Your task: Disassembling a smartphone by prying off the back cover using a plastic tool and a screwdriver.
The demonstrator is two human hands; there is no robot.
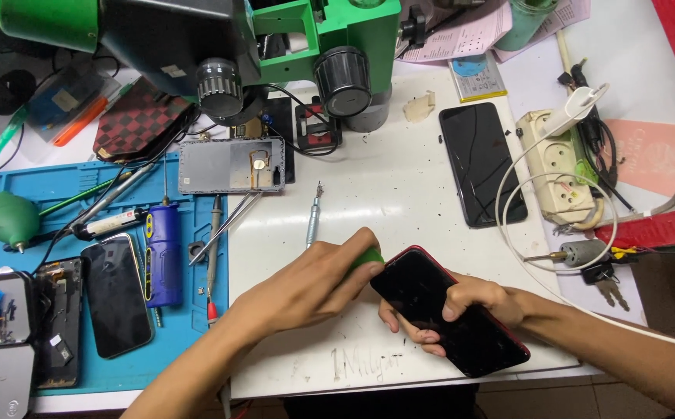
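Gripping the red-edged smartphone (450, 312) low and right of centre, just above the white surface (399, 186), the right hand (473, 306) wraps it while the left hand (314, 283) pinches a green tool (368, 257) at its top corner. Too much pressure there could crack the glass or slip.

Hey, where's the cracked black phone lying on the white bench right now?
In the head view, the cracked black phone lies face up on the right of the white bench, just left of the cream power strip and beyond both hands.

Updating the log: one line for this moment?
left hand: green tool at phone edge | right hand: grips red-edged phone | white table
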